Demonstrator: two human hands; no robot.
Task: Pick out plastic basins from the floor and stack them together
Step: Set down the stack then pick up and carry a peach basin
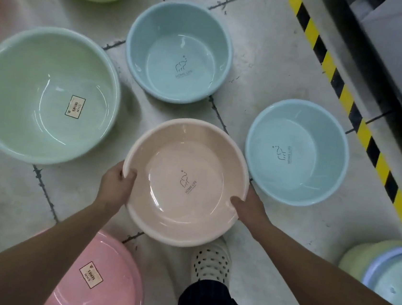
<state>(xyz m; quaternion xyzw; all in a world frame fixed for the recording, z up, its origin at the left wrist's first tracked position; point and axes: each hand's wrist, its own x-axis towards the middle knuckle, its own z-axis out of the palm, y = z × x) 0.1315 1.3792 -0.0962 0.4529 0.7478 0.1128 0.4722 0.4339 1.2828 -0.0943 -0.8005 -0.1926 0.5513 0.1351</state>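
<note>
Hands on opposite rims: left hand and right hand fingers clamp beige basin, held level above floor, near two blue basins, likely for balanced nesting.

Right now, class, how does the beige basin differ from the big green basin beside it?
The beige basin is smaller than the big green basin. The beige one is gripped at its rim by the left hand and right hand; the green one sits untouched. Beige bears an elephant print, green a rectangular label. Both are round, open side up and empty.
</note>
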